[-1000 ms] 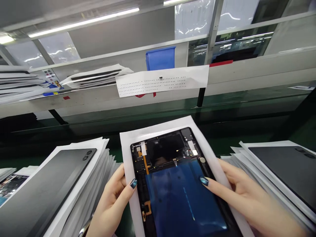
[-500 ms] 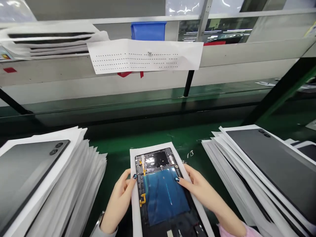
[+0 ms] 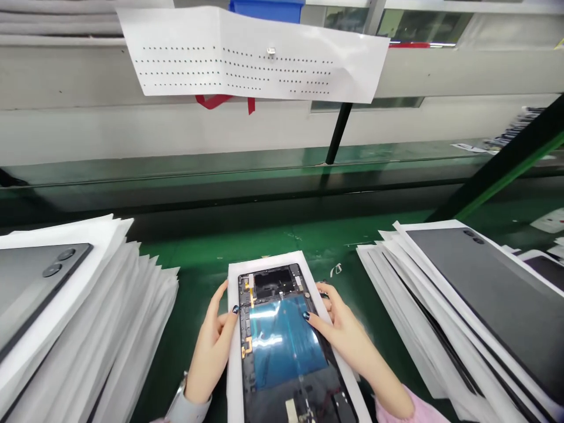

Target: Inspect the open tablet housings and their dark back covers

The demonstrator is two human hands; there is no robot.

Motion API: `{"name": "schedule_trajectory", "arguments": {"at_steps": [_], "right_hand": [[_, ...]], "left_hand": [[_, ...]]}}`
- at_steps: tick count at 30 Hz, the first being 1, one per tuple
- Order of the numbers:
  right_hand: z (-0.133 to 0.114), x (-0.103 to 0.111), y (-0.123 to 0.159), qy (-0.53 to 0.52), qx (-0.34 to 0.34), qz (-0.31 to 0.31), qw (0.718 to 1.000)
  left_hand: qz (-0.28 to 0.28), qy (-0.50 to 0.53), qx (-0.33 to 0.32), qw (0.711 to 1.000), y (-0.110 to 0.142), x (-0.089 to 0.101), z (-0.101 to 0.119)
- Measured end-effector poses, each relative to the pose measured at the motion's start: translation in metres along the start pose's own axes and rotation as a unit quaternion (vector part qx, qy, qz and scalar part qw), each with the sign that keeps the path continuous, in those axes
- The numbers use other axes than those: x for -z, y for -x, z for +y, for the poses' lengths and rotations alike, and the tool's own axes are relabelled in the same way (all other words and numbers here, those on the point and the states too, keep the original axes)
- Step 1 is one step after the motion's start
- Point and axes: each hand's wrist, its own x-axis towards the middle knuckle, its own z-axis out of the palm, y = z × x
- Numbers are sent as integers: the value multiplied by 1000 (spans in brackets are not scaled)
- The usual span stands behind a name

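An open tablet housing (image 3: 286, 346) lies face up on a white foam sheet (image 3: 233, 376), its circuitry, orange flex cables and blue-filmed panel showing. My left hand (image 3: 211, 346) grips the left edge, thumb on the rim beside the housing and fingers partly hidden along the side. On the other side, my right hand (image 3: 346, 329) clasps the right edge with its thumb resting near the blue film (image 3: 286, 341). Both hands have dark painted nails.
A tall stack of white sheets (image 3: 114, 317) with a grey tablet back (image 3: 39, 282) stands left. Another stack (image 3: 396, 282), topped by a dark tablet back (image 3: 489, 294), stands right. A dotted paper strip (image 3: 247, 59) hangs from the shelf. A white scrap (image 3: 335, 270) lies on the green table.
The camera view has tilted down and shifted, so the shelf and paper strip sit higher. Both hands still hold the sheet and housing; glare on the blue film has changed.
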Motion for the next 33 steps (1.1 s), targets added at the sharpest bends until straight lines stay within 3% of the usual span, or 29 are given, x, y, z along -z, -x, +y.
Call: {"name": "schedule_trajectory", "arguments": {"at_steps": [3, 5, 10, 19, 33], "right_hand": [[5, 3, -1, 15, 17, -5, 1000], [9, 11, -4, 91, 60, 25, 994], [20, 38, -13, 298, 150, 170, 927], [40, 26, -8, 451, 185, 211, 847], [51, 18, -19, 452, 197, 220, 842]], "left_hand": [[3, -17, 4, 1000, 0, 1, -10], [-2, -13, 4, 1000, 0, 1, -16], [-12, -23, -28, 999, 0, 2, -21], [-20, -49, -65, 996, -3, 5, -30], [-22, -56, -66, 996, -3, 5, -36]]}}
